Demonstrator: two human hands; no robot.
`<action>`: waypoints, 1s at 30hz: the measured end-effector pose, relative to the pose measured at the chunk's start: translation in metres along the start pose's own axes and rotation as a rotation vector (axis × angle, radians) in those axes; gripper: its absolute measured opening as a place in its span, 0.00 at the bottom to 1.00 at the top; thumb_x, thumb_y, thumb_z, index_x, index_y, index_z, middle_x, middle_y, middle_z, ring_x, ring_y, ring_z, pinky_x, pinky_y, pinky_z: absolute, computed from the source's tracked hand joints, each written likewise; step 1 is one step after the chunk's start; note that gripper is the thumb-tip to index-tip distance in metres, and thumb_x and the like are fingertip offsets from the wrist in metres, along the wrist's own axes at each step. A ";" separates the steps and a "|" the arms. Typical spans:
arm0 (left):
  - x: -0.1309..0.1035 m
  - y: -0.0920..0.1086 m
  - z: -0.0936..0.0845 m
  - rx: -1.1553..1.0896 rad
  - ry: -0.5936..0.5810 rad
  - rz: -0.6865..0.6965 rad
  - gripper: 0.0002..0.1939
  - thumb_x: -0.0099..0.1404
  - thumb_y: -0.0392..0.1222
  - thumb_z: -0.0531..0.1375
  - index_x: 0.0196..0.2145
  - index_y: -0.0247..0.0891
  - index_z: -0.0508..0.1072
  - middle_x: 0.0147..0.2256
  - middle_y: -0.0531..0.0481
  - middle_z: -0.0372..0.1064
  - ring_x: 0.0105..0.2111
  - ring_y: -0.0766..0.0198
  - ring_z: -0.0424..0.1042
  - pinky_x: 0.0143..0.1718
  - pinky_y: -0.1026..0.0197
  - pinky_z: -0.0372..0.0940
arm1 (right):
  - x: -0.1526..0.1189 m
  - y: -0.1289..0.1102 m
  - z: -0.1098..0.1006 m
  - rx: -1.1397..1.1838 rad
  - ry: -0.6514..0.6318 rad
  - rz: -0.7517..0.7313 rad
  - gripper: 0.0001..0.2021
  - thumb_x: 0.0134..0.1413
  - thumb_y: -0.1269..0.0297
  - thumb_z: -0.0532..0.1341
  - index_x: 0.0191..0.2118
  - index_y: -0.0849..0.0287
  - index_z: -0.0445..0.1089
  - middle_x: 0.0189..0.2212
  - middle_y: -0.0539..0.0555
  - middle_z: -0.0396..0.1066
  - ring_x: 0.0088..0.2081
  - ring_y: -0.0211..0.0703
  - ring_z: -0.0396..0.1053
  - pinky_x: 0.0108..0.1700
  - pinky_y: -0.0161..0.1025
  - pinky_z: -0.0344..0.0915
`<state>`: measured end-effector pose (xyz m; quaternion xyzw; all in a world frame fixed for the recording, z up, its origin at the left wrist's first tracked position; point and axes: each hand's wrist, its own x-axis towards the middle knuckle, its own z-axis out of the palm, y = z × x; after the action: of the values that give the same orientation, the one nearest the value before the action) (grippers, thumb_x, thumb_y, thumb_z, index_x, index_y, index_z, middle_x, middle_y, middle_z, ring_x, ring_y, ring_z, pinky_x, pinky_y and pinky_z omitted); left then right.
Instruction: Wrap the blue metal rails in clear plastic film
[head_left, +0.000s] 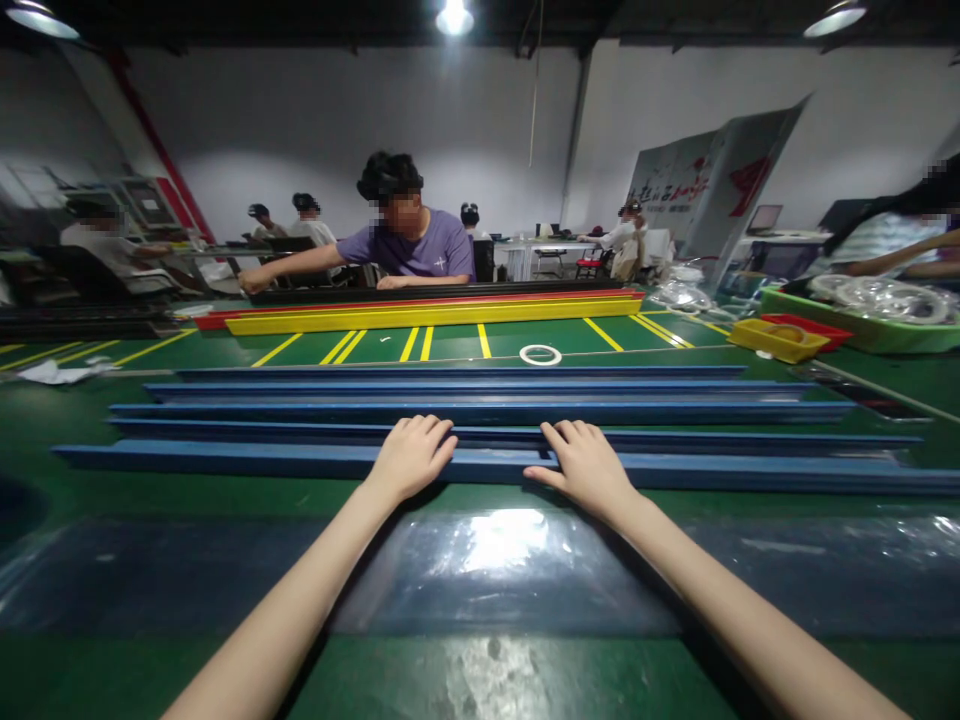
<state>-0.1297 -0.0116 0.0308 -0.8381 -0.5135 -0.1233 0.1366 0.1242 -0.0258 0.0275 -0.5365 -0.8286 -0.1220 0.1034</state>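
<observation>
Currently, L hand (pixel 411 458) & R hand (pixel 589 465) lie palm-down on nearest long blue channel-shaped profile (pixel 262 463), astride its mid-length, w/ a gap btwn them. L hand: half-open, fingers close tog. & bent over far edge, thumb angled inward. R hand: half-open, fingers slightly spread at far edge, thumb extended inward over near edge. Both touch the profile; grip vs. simple rest: can't tell, undersides hidden.

Profile pos.: crosswise on green tabletop (pixel 112 670), w/ further parallel blue profiles (pixel 480 411) directly behind. Glossy translucent plastic sheet (pixel 187 580) lies flat on near side, below forearms. White ring-shaped roll (pixel 525 356) lies beyond the blue rows; long yellow strip (pixel 435 317) farther back. Co-worker in purple T-shirt (pixel 450 245) sits opp., one arm stretched out sideways.
</observation>
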 end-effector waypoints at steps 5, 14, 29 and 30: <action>0.013 0.032 0.001 0.000 0.014 0.049 0.21 0.65 0.47 0.40 0.44 0.35 0.66 0.37 0.44 0.67 0.38 0.58 0.64 0.39 0.57 0.55 | 0.005 -0.021 -0.003 0.001 0.007 -0.023 0.38 0.48 0.38 0.40 0.52 0.67 0.58 0.41 0.64 0.64 0.43 0.53 0.59 0.45 0.46 0.53; 0.005 0.011 0.010 -0.003 0.081 0.026 0.21 0.65 0.47 0.42 0.47 0.35 0.65 0.42 0.43 0.65 0.42 0.58 0.63 0.43 0.57 0.57 | 0.019 0.014 0.005 -0.043 0.025 -0.254 0.34 0.50 0.40 0.42 0.48 0.66 0.61 0.37 0.62 0.66 0.39 0.50 0.62 0.40 0.44 0.58; 0.020 -0.004 0.020 0.075 0.139 0.049 0.23 0.64 0.49 0.43 0.53 0.40 0.58 0.53 0.43 0.57 0.54 0.55 0.53 0.49 0.52 0.52 | 0.011 0.062 0.020 -0.049 0.162 -0.194 0.35 0.49 0.42 0.46 0.58 0.63 0.50 0.53 0.62 0.57 0.55 0.52 0.50 0.55 0.49 0.49; 0.021 -0.004 0.021 0.078 0.134 0.044 0.23 0.64 0.49 0.43 0.53 0.40 0.58 0.53 0.43 0.57 0.54 0.55 0.53 0.49 0.52 0.51 | 0.012 0.064 0.021 -0.037 0.145 -0.187 0.35 0.49 0.42 0.46 0.58 0.62 0.49 0.54 0.61 0.56 0.56 0.51 0.49 0.55 0.49 0.48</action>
<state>-0.1225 0.0153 0.0194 -0.8331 -0.4890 -0.1559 0.2061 0.1768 0.0168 0.0169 -0.4487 -0.8629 -0.1846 0.1414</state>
